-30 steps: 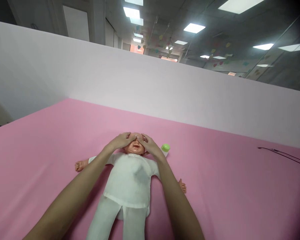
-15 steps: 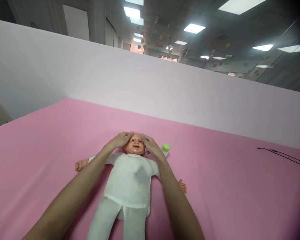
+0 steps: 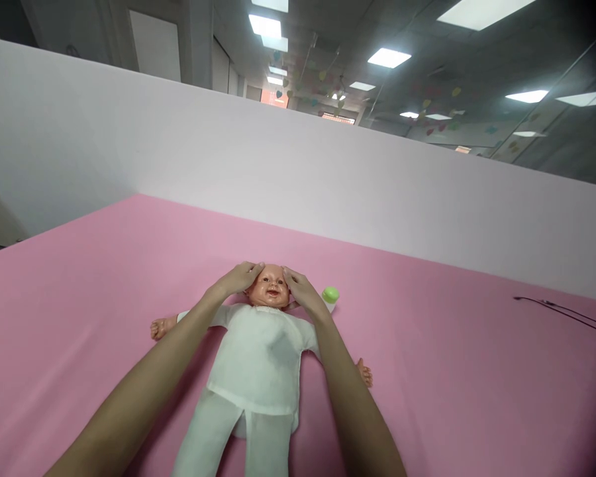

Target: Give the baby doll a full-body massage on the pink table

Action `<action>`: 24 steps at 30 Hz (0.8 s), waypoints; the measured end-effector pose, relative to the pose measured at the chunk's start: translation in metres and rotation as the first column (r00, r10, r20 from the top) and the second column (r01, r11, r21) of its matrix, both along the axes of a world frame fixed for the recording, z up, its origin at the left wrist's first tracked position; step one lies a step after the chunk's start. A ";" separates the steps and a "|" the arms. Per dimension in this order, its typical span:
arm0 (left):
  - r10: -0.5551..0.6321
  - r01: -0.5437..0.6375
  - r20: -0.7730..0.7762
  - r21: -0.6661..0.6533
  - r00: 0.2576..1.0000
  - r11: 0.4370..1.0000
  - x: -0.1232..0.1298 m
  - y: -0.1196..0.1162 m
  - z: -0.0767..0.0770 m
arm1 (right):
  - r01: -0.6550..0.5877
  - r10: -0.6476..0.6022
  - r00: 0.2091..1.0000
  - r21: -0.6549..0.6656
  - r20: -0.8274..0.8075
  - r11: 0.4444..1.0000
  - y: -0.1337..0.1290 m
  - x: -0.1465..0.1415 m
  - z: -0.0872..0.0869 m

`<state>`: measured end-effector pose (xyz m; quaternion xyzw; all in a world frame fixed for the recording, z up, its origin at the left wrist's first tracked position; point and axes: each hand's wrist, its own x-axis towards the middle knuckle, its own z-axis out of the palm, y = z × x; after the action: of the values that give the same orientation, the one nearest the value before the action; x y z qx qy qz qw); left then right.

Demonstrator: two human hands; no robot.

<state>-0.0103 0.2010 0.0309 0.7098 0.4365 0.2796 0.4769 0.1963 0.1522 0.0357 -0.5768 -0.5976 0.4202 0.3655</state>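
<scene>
A baby doll point(image 3: 256, 354) in a white top and trousers lies on its back on a pink surface, arms spread. Its smiling head point(image 3: 270, 295) is between my two hands. My left hand point(image 3: 241, 277) rests against the left side of the forehead, fingers stretched out. On the other side my right hand point(image 3: 299, 287) lies along the temple, its fingers laid flat and pointing up. Both palms face the head, and part of the fingers is hidden behind it. My forearms pass over the doll's sleeves.
A small container with a green lid point(image 3: 330, 294) stands just right of my right hand. Thin black cords point(image 3: 559, 307) lie at the far right of the pink surface point(image 3: 451, 371). A white partition point(image 3: 298, 179) rises behind it.
Both hands stay at the doll's head with hardly any motion. The whole view has shifted very slightly.
</scene>
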 end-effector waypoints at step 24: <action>-0.186 0.318 -0.404 0.289 0.895 0.903 -0.027 -0.010 0.035 | -0.282 0.275 0.932 -0.006 0.237 0.959 -0.015 0.018 0.024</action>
<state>-0.0371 0.1907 0.0658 0.8735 0.3640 0.1493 0.2865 0.2147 0.1376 0.0598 -0.5269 -0.7183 0.3879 0.2367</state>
